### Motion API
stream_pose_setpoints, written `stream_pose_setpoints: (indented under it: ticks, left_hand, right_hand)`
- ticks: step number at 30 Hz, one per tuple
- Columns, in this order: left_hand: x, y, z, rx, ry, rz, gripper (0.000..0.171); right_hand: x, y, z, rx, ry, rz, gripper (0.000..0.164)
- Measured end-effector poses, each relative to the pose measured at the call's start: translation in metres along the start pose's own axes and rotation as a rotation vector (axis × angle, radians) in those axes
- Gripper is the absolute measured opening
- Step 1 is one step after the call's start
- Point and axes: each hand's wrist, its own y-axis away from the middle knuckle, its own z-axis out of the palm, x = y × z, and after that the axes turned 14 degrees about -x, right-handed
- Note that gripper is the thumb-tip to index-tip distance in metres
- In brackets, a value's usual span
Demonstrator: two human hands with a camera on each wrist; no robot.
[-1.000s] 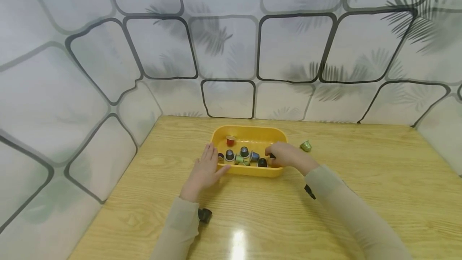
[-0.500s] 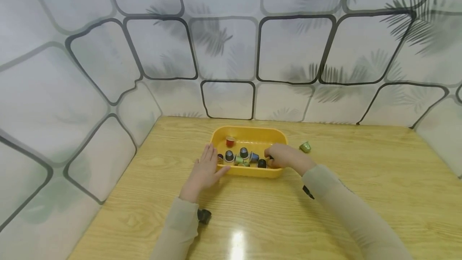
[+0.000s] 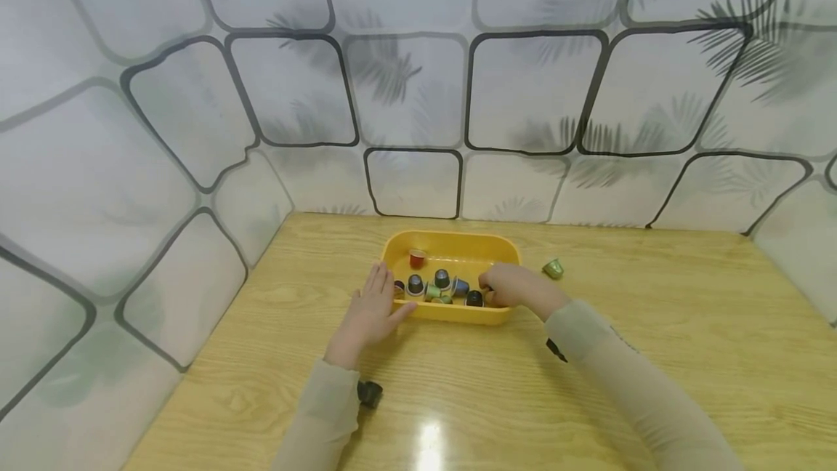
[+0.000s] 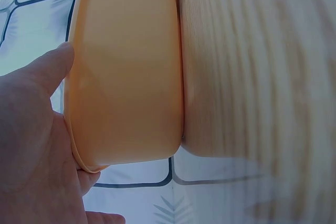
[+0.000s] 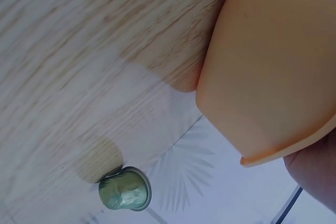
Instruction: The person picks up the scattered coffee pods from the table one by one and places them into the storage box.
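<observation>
A yellow tray (image 3: 458,315) holds several coffee capsules, among them a red one (image 3: 417,259), a blue one (image 3: 461,287), a green one (image 3: 433,291) and a black one (image 3: 474,298). My left hand (image 3: 371,315) rests with extended fingers on the tray's left end; in the left wrist view its thumb (image 4: 60,61) touches the rim. My right hand (image 3: 523,289) reaches over the right end into the tray. Its curled fingers pinch a dark capsule (image 3: 489,288), mostly hidden by them. From the right wrist, only part of that hand (image 5: 315,174) shows, behind the tray wall.
A green capsule (image 3: 553,268) lies on its side on the wooden table (image 3: 471,391), right of the tray. Behind the table and at its left stands a patterned pale wall covering (image 3: 412,180).
My right hand has sunk very slightly in the tray, and less of the dark capsule shows between its fingers. My left hand stays at the tray's left end.
</observation>
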Motion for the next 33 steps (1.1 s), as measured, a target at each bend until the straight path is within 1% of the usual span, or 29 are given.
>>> stream_pose_setpoints:
  ticks: [4,11,17,24,29,33]
  left_hand:
    - [-0.0002,0.0002,0.0011,0.001,0.002,0.005,0.078]
    - [-0.0013,-0.0017,0.0021,0.010,0.001,0.007,0.078]
    - [-0.0005,-0.0013,0.0007,0.001,-0.013,0.004,0.078]
    - [0.0001,-0.0008,-0.0003,-0.002,-0.013,0.002,0.077]
    - [-0.0005,-0.0015,0.0007,0.008,-0.010,0.005,0.077]
    - [-0.0010,-0.0014,0.0011,0.006,-0.012,0.000,0.077]
  right_hand:
    - [-0.0011,0.0006,-0.0002,-0.007,0.009,0.019,0.020]
    - [-0.0014,0.0009,-0.0007,-0.012,0.016,0.013,0.017]
    - [0.0003,-0.0006,-0.0001,-0.021,0.041,0.018,0.015]
    - [-0.0008,-0.0006,-0.0010,-0.032,0.044,0.043,0.009]
    - [-0.0017,0.0007,-0.0022,-0.001,0.009,0.037,0.018]
    - [-0.0031,0.0029,-0.0032,0.031,0.000,0.031,0.021]
